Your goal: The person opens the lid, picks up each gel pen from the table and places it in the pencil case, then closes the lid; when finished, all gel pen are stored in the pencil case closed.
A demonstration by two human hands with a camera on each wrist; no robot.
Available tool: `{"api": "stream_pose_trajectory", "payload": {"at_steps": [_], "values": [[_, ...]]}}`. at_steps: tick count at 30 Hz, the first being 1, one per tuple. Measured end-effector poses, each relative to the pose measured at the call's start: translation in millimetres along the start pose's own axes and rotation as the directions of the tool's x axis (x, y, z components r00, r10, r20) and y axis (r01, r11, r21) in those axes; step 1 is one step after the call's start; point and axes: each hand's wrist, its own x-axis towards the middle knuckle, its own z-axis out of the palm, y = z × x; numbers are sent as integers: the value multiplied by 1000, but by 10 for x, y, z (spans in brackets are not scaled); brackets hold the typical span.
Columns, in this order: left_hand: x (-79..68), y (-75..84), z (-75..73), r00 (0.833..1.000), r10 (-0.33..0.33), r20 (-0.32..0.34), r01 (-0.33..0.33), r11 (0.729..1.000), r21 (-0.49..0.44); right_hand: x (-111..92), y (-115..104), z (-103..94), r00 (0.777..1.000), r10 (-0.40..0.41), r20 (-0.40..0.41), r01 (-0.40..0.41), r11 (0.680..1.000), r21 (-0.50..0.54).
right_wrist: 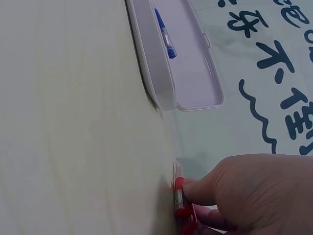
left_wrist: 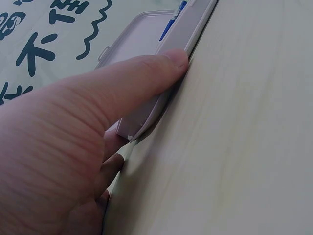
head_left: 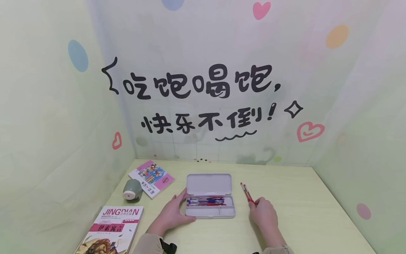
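Note:
A pale lilac pencil case (head_left: 203,211) lies on the table with its lid (head_left: 208,184) raised at the back. Several blue and red pens (head_left: 206,201) lie in its long rear compartment; a blue pen (right_wrist: 167,41) shows over the rim in the right wrist view. My left hand (head_left: 172,213) holds the case by its left end, thumb along the front edge and fingers around the side and back. To the right of the case, my right hand (head_left: 264,213) pinches red pens (head_left: 246,192) low over the table. Their exact number is hard to tell.
At the left are a grey-green pencil sharpener (head_left: 132,189), a pink-and-white booklet (head_left: 151,178) and a thicker book (head_left: 111,229) nearer the front. A printed curtain (head_left: 203,46) with black lettering encloses the back and sides of the table (head_left: 304,211).

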Motion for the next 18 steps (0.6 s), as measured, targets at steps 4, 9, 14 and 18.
{"api": "stream_pose_trajectory", "payload": {"at_steps": [4,9,14,18], "values": [[-2,0,3,1000,15,0,-15,1000,10,-4,-4,-5,1000,9,17,-9,1000,-24],[-1,-4,-4,1000,10,-3,-10,1000,-2,-7,-20,4,1000,18,25,-17,999,-32],[-6,-13,10,1000,-2,-5,2,1000,-4,-31,-34,0,999,23,27,-22,1000,-20],[-5,-4,9,1000,3,-3,-3,1000,-1,-38,-33,-23,999,26,31,-26,1000,5]]}}
